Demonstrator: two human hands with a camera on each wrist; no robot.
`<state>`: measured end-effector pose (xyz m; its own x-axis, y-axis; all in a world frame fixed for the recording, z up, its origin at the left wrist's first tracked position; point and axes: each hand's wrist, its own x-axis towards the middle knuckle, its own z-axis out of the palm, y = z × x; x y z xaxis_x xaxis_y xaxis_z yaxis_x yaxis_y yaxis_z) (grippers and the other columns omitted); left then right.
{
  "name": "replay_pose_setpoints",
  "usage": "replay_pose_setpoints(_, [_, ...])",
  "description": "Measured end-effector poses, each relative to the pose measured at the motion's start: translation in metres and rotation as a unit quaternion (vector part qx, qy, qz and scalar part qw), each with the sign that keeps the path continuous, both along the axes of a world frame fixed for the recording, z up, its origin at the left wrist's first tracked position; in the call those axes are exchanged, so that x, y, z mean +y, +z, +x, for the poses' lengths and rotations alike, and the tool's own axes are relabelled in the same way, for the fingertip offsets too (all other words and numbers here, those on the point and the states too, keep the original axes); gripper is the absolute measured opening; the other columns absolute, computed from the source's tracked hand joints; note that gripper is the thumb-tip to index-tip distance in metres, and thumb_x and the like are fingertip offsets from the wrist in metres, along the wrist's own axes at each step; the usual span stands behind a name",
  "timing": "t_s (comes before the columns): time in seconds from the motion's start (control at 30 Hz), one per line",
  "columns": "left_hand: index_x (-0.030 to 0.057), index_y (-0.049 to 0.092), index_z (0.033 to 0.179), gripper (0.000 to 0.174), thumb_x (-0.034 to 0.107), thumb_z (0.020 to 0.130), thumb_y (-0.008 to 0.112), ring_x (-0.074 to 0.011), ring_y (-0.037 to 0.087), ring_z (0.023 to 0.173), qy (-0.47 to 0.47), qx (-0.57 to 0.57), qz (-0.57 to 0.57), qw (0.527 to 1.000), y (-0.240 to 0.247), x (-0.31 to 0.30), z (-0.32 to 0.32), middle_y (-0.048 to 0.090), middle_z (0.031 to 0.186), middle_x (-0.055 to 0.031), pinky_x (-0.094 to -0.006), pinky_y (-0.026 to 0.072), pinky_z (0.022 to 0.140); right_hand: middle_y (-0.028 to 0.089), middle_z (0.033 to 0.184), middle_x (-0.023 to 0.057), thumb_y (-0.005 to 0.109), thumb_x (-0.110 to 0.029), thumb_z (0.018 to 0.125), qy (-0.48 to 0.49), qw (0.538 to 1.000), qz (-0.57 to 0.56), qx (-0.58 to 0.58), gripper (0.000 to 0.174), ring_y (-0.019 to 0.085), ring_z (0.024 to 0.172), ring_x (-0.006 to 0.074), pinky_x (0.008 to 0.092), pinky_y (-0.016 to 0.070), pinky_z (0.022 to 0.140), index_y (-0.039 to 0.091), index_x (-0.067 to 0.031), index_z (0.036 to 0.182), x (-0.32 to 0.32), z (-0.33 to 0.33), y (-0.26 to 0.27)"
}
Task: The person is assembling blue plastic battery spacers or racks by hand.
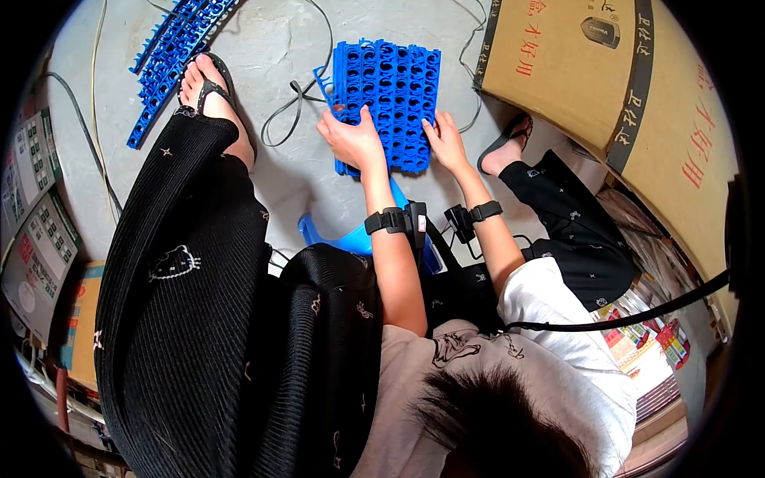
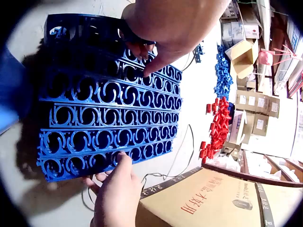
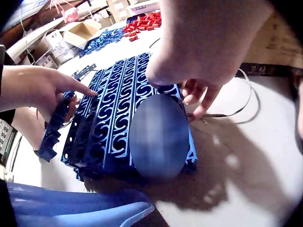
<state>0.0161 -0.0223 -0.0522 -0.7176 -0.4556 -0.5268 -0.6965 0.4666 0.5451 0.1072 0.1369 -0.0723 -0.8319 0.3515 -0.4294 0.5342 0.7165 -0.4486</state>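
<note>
A block of blue plastic strips, laid side by side with rows of round openings and S-shaped curves, is on the floor between the hands. The left hand is at its left side, thumb over the top face. Those fingers grip one strip that stands out from the block's left edge. The right hand holds the right edge, its thumb on top and its fingers lower on the side. A blurred oval hides part of the block in the right wrist view.
More blue strips lie beside the left foot. A large cardboard box stands at the right. Thin cables cross the floor. Heaps of red pieces and blue pieces lie farther off. A light-blue plastic object is below the forearms.
</note>
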Motion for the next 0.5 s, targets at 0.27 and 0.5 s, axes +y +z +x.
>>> replay_pose_setpoints(0.27, [0.0056,0.050,0.099,0.053,0.020,0.058,0.079,-0.0344,0.055,0.088,0.023,0.002,0.035,0.999,-0.006,-0.004,-0.001,0.053,0.095,-0.0131,-0.0450,0.0438,0.072,0.042,0.075,0.0069,0.052,-0.028,0.087,-0.006,0.999,-0.036,0.016,0.033,0.043,0.057,0.0159,0.0294,0.0389,0.057,0.051,-0.0044,0.110,0.004,-0.002,-0.001])
replay_pose_setpoints(0.5, [0.0041,0.054,0.096,0.053,0.031,0.058,0.079,-0.0329,0.056,0.086,0.041,0.025,0.041,0.998,-0.002,-0.002,-0.005,0.053,0.093,-0.0124,-0.0439,0.0434,0.072,0.042,0.074,0.0086,0.052,-0.029,0.086,0.000,1.000,-0.030,0.002,0.029,0.045,0.059,0.0184,0.0314,0.0392,0.058,0.053,-0.0019,0.095,0.007,-0.002,-0.002])
